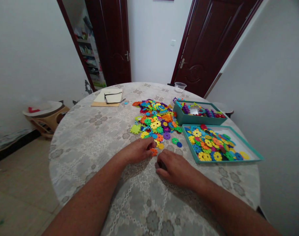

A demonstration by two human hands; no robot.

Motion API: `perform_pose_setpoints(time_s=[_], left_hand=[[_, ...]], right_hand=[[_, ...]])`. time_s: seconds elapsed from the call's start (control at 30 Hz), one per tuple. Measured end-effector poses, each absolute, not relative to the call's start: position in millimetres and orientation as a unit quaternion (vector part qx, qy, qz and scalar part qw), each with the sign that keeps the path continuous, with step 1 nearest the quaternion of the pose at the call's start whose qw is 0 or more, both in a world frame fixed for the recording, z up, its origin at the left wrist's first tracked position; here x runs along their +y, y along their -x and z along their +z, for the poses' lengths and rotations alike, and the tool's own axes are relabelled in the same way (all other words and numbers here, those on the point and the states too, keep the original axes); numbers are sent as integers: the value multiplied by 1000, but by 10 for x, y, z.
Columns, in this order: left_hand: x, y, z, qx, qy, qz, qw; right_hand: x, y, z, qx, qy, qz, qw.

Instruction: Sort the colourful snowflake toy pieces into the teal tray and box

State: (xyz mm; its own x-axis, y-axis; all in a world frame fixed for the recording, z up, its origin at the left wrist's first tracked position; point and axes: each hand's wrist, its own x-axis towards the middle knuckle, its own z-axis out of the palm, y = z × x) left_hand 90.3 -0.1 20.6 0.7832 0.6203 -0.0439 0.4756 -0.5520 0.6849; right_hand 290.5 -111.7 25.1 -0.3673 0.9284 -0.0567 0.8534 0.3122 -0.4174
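Observation:
My left hand (140, 150) is closed just in front of a colourful pile. At its fingertips is an orange notched plastic disc (153, 152), pinched between thumb and fingers. My right hand (172, 166) rests low over the tablecloth with its fingers curled in. Something dark shows inside that curl, but whether it is a piece or shadow I cannot make out. Beyond both hands spreads the pile of notched discs (155, 124) in yellow, orange, green, blue and purple. A green disc (175, 141) and a dark blue disc (179, 144) lie at its near right edge.
To the right sits a shallow teal box lid (247, 144) with many loose discs. Behind it stands a deeper teal box (201, 120) holding more pieces. Glasses (113, 98) lie on a notebook (98, 101) at the far left. A clear plastic bowl (180, 86) is at the back edge.

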Motion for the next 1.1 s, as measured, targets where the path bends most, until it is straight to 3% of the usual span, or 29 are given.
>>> perform_pose_setpoints(time_s=[0.3, 0.47, 0.73, 0.87, 1.0, 1.1], left_hand=[[6, -949, 170, 320, -870, 110, 359], [-19, -968, 196, 307, -852, 95, 413], [-37, -1020, 188, 274, -823, 106, 487], [-10, -1047, 181, 300, -845, 144, 420], [73, -1030, 102, 371, -867, 227, 242], [146, -995, -12, 400, -869, 264, 126]], right_hand=[[-1102, -2882, 211, -762, 542, 291, 200], [-984, -2956, 196, -722, 565, 266, 298], [-905, -3088, 161, -742, 562, 228, 286], [-857, -3216, 241, -739, 585, 179, 282], [-759, -3672, 330, -673, 680, 14, 292], [-698, -4141, 327, -599, 756, -118, 235]])
